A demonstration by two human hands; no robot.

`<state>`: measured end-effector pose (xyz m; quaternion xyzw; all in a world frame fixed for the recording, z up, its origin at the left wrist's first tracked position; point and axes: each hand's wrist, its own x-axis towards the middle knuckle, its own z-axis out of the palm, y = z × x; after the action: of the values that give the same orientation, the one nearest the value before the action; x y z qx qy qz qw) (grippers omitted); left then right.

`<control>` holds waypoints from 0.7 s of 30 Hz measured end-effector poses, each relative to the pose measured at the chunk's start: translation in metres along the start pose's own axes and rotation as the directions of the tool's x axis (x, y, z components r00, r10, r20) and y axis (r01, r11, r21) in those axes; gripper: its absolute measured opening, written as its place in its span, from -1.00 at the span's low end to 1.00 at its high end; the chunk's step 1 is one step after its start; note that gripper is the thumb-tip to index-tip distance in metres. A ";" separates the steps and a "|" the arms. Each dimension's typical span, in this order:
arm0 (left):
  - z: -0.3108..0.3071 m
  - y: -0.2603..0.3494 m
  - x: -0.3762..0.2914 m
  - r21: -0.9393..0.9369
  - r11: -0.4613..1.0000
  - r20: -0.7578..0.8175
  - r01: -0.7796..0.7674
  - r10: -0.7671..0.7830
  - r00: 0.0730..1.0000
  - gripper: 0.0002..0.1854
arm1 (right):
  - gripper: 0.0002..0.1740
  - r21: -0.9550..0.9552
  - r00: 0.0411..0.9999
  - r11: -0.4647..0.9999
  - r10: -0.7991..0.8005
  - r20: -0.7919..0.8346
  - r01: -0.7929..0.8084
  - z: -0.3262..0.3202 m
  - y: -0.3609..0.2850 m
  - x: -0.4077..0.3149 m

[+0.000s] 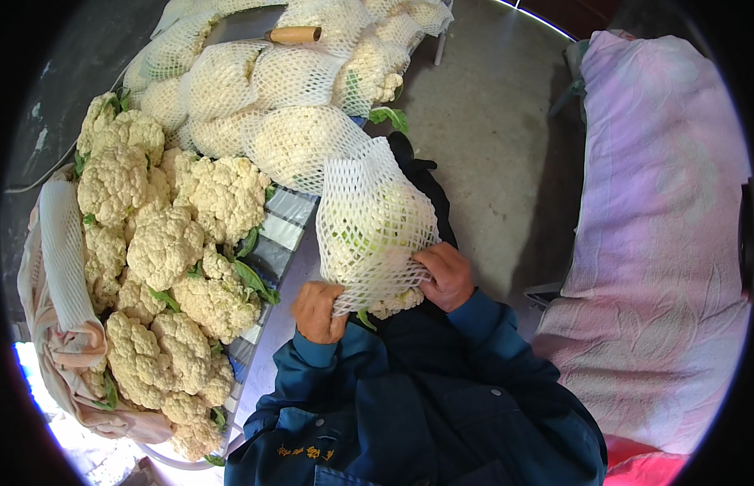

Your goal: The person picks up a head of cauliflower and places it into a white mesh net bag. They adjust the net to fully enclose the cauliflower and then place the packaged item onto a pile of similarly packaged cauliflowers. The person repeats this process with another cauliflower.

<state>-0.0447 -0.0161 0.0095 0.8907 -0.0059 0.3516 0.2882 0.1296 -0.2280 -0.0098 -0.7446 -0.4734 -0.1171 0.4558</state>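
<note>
Over my lap, a white foam mesh sleeve is stretched around a cauliflower head, whose lower edge pokes out of the sleeve's near end. My left hand grips the sleeve's rim at the left, and my right hand grips it at the right. To the left, bare cauliflower heads are heaped on a table with a checked cover. Beyond them lie several cauliflowers in mesh sleeves. A wooden-handled tool rests among these; its working end is partly hidden.
A stack of flattened foam sleeves lies on a pale cloth at the heap's left edge. Concrete floor shows at the right, beside a long surface draped with a pink and purple blanket. Green leaves stick out over the table's edge.
</note>
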 end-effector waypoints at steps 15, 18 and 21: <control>0.008 -0.004 0.017 0.044 0.989 0.076 0.144 -0.147 0.986 -0.65 | -0.54 -0.029 0.990 0.999 -0.030 0.135 0.034 -0.033 -0.022 -0.004; 0.009 -0.006 0.017 0.059 0.988 0.073 0.140 -0.144 0.987 -0.66 | -0.54 -0.078 0.985 0.997 0.016 0.172 -0.003 -0.032 -0.027 -0.008; 0.006 -0.006 0.019 0.078 0.987 0.108 0.142 -0.150 0.983 -0.62 | -0.54 -0.132 0.980 0.989 0.091 0.176 -0.068 -0.023 -0.020 -0.017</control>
<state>-0.0259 -0.0104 0.0150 0.9168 0.0554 0.2781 0.2814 0.1104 -0.2531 0.0040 -0.7976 -0.4746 -0.0599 0.3675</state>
